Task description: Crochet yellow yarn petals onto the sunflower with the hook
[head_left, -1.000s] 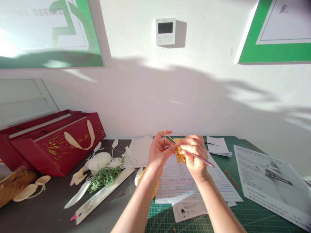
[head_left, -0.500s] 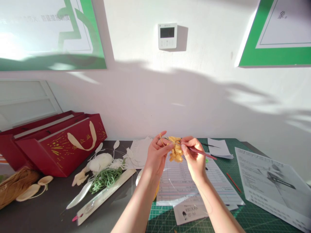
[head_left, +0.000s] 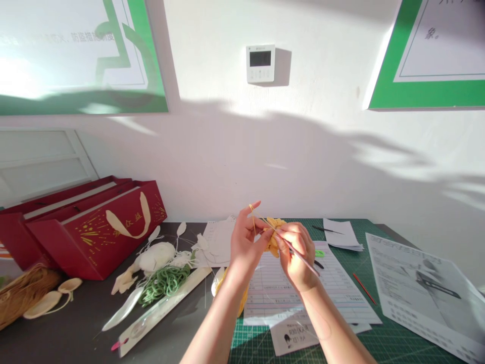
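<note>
Hook (head_left: 305, 263), one, right hand (head_left: 298, 257); yellow yarn (head_left: 252, 216), left hand (head_left: 247, 241).

Up and right of your right hand (head_left: 297, 255), the green-bordered poster (head_left: 428, 55) shows 象; up and left of your left hand (head_left: 248, 242), the other poster (head_left: 83, 55) reads 防盗; the red bag (head_left: 94, 237), lower left of your grip, carries a gold 众.

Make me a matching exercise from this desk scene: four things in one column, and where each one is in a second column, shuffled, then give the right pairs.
Things:
1. yellow yarn piece
2. green cord loops
3. thin red stick
4. white wall control panel

Places:
A. on the green cutting mat
B. on the wall
C. between the left hand and the right hand
D. on the dark tabletop

Pairs: 1-C, 2-D, 3-A, 4-B
</note>
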Action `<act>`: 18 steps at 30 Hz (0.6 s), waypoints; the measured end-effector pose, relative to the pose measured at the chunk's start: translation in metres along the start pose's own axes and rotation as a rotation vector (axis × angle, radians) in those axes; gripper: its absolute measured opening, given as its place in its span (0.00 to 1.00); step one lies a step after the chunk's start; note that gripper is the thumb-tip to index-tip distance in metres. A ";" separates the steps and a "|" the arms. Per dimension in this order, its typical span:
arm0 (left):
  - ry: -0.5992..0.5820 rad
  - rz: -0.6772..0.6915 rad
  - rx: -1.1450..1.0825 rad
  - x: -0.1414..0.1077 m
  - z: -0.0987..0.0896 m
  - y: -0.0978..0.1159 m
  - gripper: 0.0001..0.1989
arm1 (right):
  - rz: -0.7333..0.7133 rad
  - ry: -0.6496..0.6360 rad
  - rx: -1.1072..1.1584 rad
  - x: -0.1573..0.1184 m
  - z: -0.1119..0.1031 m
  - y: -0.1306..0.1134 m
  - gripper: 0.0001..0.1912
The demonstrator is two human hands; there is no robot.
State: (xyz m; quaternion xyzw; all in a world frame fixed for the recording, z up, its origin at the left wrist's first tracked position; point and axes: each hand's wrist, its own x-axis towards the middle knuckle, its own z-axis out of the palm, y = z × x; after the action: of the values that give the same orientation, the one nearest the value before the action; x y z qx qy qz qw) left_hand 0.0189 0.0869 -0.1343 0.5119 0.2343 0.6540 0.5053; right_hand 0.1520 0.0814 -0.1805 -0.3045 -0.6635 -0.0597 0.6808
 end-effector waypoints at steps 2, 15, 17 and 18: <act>0.001 0.027 0.039 0.000 0.000 0.000 0.32 | 0.054 0.032 0.021 0.000 -0.001 -0.001 0.08; -0.084 -0.126 -0.114 0.005 -0.008 0.010 0.31 | 0.606 0.121 0.544 0.017 0.000 -0.009 0.14; -0.097 -0.142 -0.138 0.005 -0.009 0.010 0.30 | 0.652 0.110 0.605 0.016 0.002 -0.008 0.15; -0.105 -0.149 -0.148 0.005 -0.009 0.009 0.29 | 0.668 0.104 0.626 0.015 0.003 -0.007 0.15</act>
State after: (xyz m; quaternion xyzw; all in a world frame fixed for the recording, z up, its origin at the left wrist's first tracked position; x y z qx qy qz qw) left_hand 0.0072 0.0899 -0.1276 0.4882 0.1959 0.6024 0.6004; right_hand 0.1477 0.0816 -0.1638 -0.2780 -0.4801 0.3512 0.7542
